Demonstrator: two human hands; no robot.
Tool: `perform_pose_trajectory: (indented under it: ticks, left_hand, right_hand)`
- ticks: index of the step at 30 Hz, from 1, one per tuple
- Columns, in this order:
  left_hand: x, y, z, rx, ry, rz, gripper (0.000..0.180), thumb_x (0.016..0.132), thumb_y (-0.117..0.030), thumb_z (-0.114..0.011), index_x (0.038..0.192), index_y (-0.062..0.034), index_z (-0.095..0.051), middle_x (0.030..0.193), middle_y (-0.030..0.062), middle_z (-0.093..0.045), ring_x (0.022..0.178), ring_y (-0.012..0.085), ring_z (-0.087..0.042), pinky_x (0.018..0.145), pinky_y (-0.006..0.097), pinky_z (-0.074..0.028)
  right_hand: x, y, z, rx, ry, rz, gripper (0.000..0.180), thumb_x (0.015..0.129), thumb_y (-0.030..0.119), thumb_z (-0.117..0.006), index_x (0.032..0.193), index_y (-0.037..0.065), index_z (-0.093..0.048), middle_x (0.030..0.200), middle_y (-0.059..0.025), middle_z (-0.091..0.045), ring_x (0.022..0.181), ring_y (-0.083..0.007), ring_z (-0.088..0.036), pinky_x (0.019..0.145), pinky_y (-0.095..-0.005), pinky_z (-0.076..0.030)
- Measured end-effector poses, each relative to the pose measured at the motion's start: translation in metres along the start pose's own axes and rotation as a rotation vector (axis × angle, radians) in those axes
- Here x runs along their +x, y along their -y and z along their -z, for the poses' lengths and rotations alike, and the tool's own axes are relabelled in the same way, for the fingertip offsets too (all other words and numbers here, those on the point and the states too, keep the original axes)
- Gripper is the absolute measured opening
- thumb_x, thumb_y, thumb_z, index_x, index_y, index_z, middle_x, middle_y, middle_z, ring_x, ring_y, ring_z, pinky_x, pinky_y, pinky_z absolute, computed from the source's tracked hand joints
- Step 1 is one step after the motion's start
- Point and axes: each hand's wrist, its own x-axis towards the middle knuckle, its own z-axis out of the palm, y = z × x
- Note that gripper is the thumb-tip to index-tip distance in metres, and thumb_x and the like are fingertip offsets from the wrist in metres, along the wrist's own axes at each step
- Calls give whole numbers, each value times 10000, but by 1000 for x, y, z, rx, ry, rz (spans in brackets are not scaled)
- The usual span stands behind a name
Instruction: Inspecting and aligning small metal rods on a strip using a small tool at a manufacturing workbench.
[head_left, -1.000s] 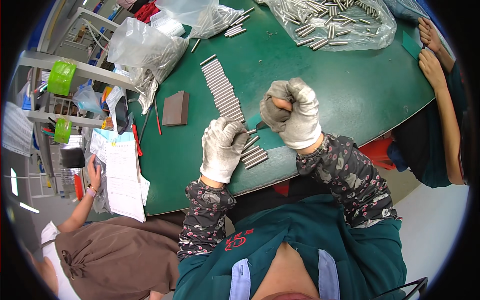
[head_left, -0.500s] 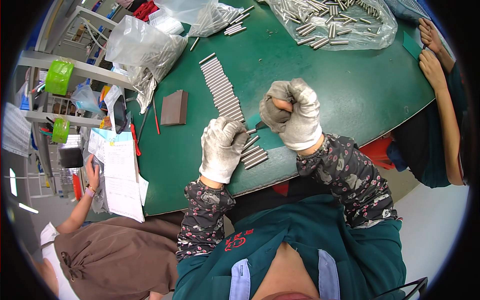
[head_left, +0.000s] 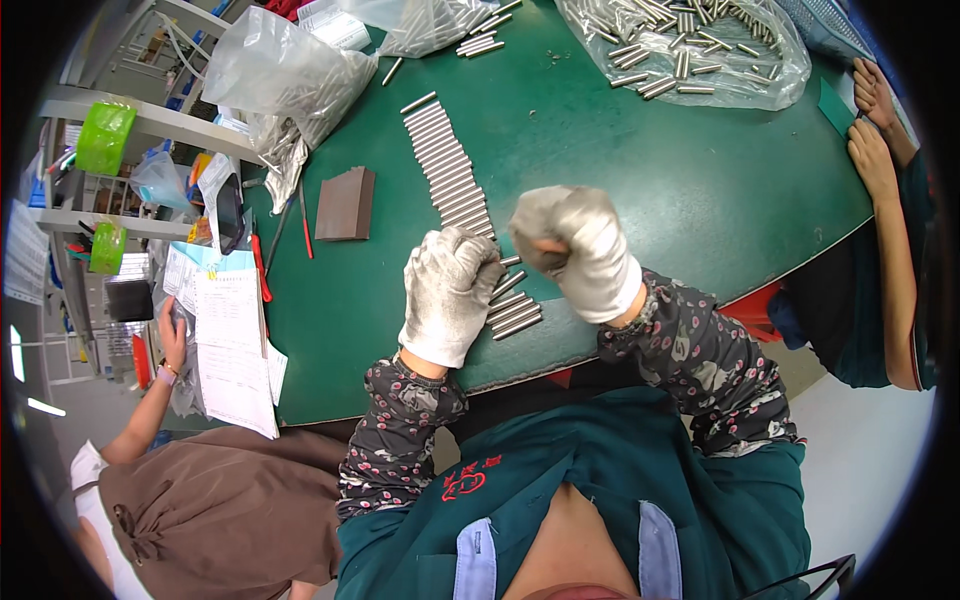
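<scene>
A green worktop (head_left: 640,170) is spread out beyond both hands, and everything else is carried on it. Farthest ahead of the right hand, a clear plastic bag (head_left: 700,50) is laid open, and loose metal rods are heaped in it, probably so they can be drawn from easily. Ahead and to the left of the left hand, a second crumpled bag (head_left: 285,80) is seen; its contents cannot be made out clearly. A brown block (head_left: 346,204) is set flat to the left of the left hand, and a stack of papers (head_left: 228,340) is overhung at the worktop's edge further left.

A long row of metal rods (head_left: 450,170) is laid side by side, running away from the hands, seemingly kept in order for counting or sorting. The near end of that row (head_left: 515,315) is found just between and below the two hands.

The left hand (head_left: 448,295), gloved, is closed into a fist over the rods there. The right hand (head_left: 575,250), also gloved, is clenched and raised slightly; whether a rod is gripped inside either fist cannot be told.
</scene>
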Motion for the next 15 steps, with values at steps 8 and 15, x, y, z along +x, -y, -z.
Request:
perform_pose_trajectory:
  ticks: [8,15]
  left_hand:
    - [-2,2,-3,-72,-40,-16,165,622,-24,-663,743,-71,-562,760,62,-559,729,257,-527,644,351,-421]
    - [-1,3,-2,-91,-42,-17,163,619,-5,-654,740,-66,-563,759,60,-560,729,255,-528,642,345,-421]
  right_hand:
    - [2,-2,16,438,-85,-24,426,870,428,-384,568,133,-328,486,36,-281,401,-68,-245,374,-225,-173]
    - [6,2,8,353,-181,-33,495,835,502,-366,511,140,-275,396,25,-219,333,-105,-204,331,-251,-180]
